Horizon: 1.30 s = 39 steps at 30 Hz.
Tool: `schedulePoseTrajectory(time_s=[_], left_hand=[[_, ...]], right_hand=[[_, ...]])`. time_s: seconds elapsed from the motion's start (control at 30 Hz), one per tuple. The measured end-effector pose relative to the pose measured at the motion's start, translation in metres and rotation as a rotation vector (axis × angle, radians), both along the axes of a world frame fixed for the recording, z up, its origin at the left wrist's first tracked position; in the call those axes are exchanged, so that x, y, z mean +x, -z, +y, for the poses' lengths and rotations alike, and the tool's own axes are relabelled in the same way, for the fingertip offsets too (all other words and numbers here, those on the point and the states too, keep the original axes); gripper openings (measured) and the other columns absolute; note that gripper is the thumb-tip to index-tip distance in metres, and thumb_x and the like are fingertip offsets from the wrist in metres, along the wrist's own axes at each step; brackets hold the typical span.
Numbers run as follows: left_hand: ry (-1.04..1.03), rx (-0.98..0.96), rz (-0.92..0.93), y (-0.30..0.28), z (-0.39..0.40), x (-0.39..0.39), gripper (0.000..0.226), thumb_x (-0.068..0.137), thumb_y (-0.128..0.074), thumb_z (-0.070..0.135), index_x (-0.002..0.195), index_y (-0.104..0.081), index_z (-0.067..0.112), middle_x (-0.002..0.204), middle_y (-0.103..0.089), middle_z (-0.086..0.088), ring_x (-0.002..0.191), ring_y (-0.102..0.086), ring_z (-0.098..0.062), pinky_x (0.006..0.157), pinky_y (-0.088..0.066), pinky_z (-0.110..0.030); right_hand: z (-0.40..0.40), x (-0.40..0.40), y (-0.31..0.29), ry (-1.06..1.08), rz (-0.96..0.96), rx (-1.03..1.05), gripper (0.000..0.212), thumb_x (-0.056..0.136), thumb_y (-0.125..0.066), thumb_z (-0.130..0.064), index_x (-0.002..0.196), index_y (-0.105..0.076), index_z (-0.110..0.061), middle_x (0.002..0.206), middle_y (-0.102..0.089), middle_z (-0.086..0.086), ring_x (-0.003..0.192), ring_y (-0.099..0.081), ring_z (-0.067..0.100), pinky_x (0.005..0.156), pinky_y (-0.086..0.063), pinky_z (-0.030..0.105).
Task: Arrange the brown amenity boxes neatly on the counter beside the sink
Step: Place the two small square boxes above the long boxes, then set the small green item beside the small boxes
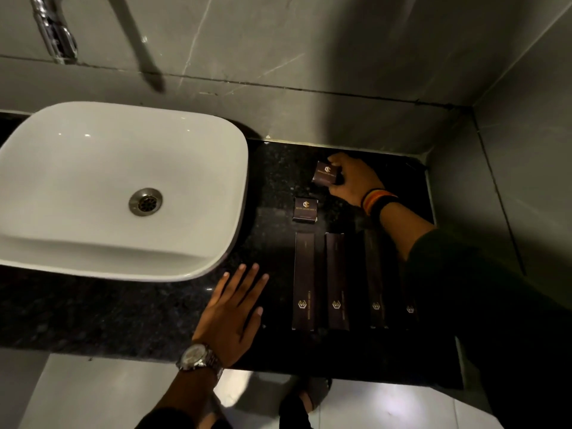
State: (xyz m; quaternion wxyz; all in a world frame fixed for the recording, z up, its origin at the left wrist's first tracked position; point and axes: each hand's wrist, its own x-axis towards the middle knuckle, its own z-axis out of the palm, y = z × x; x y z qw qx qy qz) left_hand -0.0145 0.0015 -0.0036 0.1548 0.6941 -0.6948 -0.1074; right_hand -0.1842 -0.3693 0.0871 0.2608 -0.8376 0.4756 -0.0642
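Boxes, brown cardboard: four long boxes (305, 280) lie side by side near the black speckled desk's (123, 308) front edge. One small box (305, 209) sits behind them; another (325, 174) is clamped in the right hand's (356, 178) fingers near the back wall. The left hand (232, 311) rests flat, fingers apart, on bare stone beside the empty white sink (216, 261).

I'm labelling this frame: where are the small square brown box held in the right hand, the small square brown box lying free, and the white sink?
held small square brown box (325, 174), head view, printed top
free small square brown box (305, 209), head view, top face
white sink (71, 119), head view, far rim
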Motion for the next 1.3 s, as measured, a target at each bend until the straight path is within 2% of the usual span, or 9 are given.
schedulePoseTrajectory(time_s=[0.13,0.37,0.6,0.67,0.77,0.9,1.13,1.23,1.3], left_hand=[[0.001,-0.001,0.004,0.002,0.002,0.0,0.064,0.106,-0.044,0.036,0.168,-0.033,0.021,0.179,-0.022,-0.002,0.166,-0.015,-0.026,0.131,-0.019,-0.054],[0.001,0.0,-0.005,0.004,0.002,0.001,0.064,0.106,-0.043,0.037,0.168,-0.033,0.021,0.178,-0.023,-0.001,0.166,-0.015,-0.025,0.132,-0.018,-0.053],[-0.01,0.007,-0.004,0.004,0.003,0.001,0.065,0.106,-0.043,0.037,0.168,-0.033,0.022,0.178,-0.024,-0.001,0.166,-0.016,-0.024,0.132,-0.017,-0.053],[-0.011,0.007,-0.005,0.004,0.003,0.0,0.064,0.106,-0.043,0.038,0.168,-0.033,0.022,0.178,-0.025,-0.001,0.166,-0.016,-0.024,0.132,-0.017,-0.052],[-0.007,0.011,-0.008,0.004,0.005,0.0,0.064,0.107,-0.042,0.037,0.168,-0.032,0.021,0.178,-0.023,-0.001,0.166,-0.016,-0.025,0.131,-0.018,-0.054],[-0.005,0.028,-0.008,0.002,0.005,0.001,0.065,0.107,-0.041,0.037,0.169,-0.029,0.023,0.179,-0.02,0.0,0.166,-0.014,-0.024,0.131,-0.018,-0.054],[-0.011,0.048,0.021,-0.002,0.002,0.001,0.065,0.106,-0.04,0.036,0.169,-0.03,0.025,0.179,-0.022,0.001,0.166,-0.015,-0.024,0.131,-0.016,-0.052],[-0.012,0.051,0.029,-0.004,0.001,0.0,0.065,0.106,-0.042,0.036,0.169,-0.03,0.025,0.179,-0.022,0.002,0.166,-0.016,-0.024,0.131,-0.016,-0.051],[-0.013,0.056,0.031,-0.003,0.001,0.0,0.066,0.105,-0.042,0.036,0.169,-0.03,0.025,0.179,-0.021,0.002,0.166,-0.016,-0.024,0.131,-0.015,-0.051]], right_hand=[[0.024,-0.035,-0.004,-0.069,0.086,0.114,0.079,0.072,-0.079,-0.013,0.142,-0.043,-0.019,0.135,-0.06,0.005,0.117,-0.06,0.029,0.099,-0.048,0.038],[0.046,-0.046,-0.001,-0.065,0.116,0.164,0.082,0.071,-0.08,-0.012,0.143,-0.041,-0.021,0.133,-0.06,0.001,0.117,-0.06,0.026,0.097,-0.049,0.035],[0.048,-0.047,-0.005,-0.081,0.121,0.187,0.092,0.072,-0.081,-0.016,0.15,-0.033,-0.022,0.146,-0.051,0.002,0.129,-0.052,0.027,0.106,-0.045,0.04],[0.04,-0.056,-0.01,-0.021,0.045,0.154,0.083,0.076,-0.079,-0.023,0.148,-0.038,-0.021,0.145,-0.052,0.003,0.129,-0.053,0.026,0.106,-0.046,0.041],[0.015,-0.072,-0.013,0.221,-0.121,0.029,0.056,0.082,-0.075,-0.021,0.134,-0.054,-0.014,0.131,-0.063,0.009,0.115,-0.061,0.027,0.098,-0.05,0.04],[-0.032,-0.087,-0.001,0.458,-0.121,-0.037,0.04,0.085,-0.07,-0.022,0.121,-0.066,-0.006,0.122,-0.068,0.019,0.115,-0.063,0.036,0.101,-0.049,0.044],[-0.066,-0.073,0.017,0.34,0.048,-0.023,0.044,0.089,-0.069,-0.027,0.129,-0.063,-0.01,0.132,-0.063,0.02,0.124,-0.057,0.037,0.105,-0.044,0.041],[-0.069,-0.066,0.018,0.364,0.068,-0.066,0.031,0.088,-0.066,-0.015,0.119,-0.068,-0.014,0.126,-0.065,0.02,0.119,-0.059,0.039,0.101,-0.047,0.042],[-0.068,-0.063,0.018,0.356,0.078,-0.077,0.032,0.084,-0.065,-0.009,0.115,-0.067,-0.012,0.122,-0.067,0.021,0.114,-0.061,0.041,0.097,-0.05,0.043]])
